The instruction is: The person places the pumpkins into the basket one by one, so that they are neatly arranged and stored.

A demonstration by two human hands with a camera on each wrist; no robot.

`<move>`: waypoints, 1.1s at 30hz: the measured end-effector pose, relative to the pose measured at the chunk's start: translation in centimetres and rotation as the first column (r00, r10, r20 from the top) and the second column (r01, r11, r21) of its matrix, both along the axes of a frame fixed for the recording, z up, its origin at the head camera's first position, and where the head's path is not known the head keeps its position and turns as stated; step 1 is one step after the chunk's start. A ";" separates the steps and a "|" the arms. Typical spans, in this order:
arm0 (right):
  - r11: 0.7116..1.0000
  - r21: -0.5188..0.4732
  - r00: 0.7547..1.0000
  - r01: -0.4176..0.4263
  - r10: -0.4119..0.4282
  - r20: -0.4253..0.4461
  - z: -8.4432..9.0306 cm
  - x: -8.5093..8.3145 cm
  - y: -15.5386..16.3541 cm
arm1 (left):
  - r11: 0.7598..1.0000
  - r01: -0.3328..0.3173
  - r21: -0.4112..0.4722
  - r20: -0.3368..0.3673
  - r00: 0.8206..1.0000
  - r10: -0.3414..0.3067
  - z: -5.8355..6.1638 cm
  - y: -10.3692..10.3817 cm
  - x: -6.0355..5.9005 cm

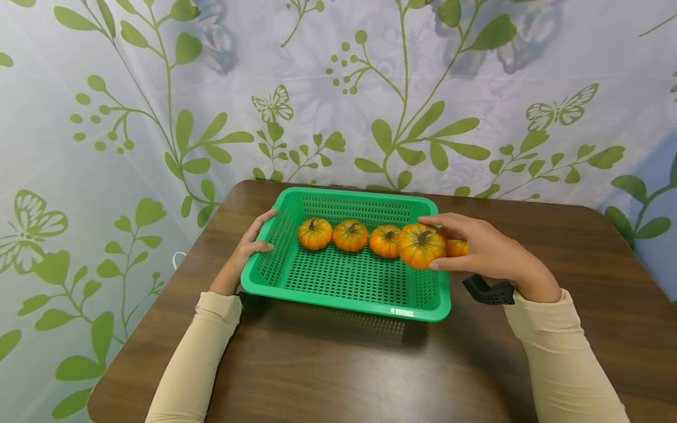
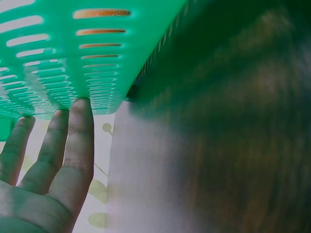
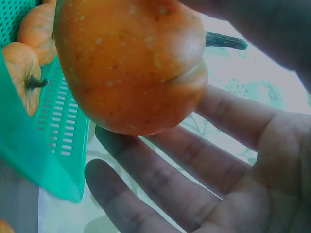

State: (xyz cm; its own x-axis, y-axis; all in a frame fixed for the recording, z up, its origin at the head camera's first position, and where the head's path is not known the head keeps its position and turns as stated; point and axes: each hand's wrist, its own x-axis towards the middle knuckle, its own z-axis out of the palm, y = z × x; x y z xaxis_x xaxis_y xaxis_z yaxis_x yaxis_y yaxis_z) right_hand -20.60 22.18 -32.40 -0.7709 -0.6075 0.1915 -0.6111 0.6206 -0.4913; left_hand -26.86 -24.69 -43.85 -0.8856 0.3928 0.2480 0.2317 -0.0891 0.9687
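A green plastic basket (image 1: 338,301) with slotted walls is on the brown table. Inside it, along the far side, sit three small orange pumpkins, the left one (image 1: 315,234), the middle one (image 1: 350,235) and the right one (image 1: 385,241). My left hand (image 1: 247,249) grips the basket's left rim, thumb over the edge and fingers against the outer wall (image 2: 63,82). My right hand (image 1: 483,247) holds another small pumpkin (image 1: 421,245) between thumb and fingers above the basket's right end. In the right wrist view its dark stem (image 3: 226,41) points sideways.
Partly hidden behind my right hand, an orange pumpkin (image 1: 456,248) shows right of the basket. A sliver of orange also peeks out beyond the hand. The wooden table (image 1: 317,376) extends to both sides. Behind it hangs a white curtain (image 1: 328,88) printed with green leaves and butterflies.
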 end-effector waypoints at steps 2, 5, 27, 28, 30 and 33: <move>1.000 0.016 1.000 -0.023 0.023 0.006 0.2 -0.3 -0.4 | 1.000 0.005 0.012 -0.003 1.000 -0.005 0.0 0.0 -0.1; 0.998 0.038 0.999 -0.041 0.040 0.028 0.4 -0.7 -0.7 | 1.000 0.003 0.023 0.002 1.000 -0.003 0.1 0.1 -0.2; 0.983 0.076 0.979 -0.169 0.158 0.132 1.2 -3.8 -4.3 | 0.997 0.009 0.076 -0.032 0.999 -0.007 -0.3 0.1 -0.5; 0.982 0.078 0.977 -0.172 0.159 0.142 1.2 -3.9 -4.5 | 0.997 0.005 0.071 -0.025 1.000 -0.003 -0.3 0.1 -0.6; 0.981 0.075 0.971 -0.176 0.161 0.177 1.3 -4.1 -5.0 | 0.998 0.002 0.067 -0.019 1.000 0.000 -0.3 0.1 -0.6; 0.980 0.077 0.962 -0.181 0.161 0.221 1.3 -4.3 -5.8 | 0.998 -0.002 0.060 -0.013 1.000 0.003 -0.3 0.1 -0.6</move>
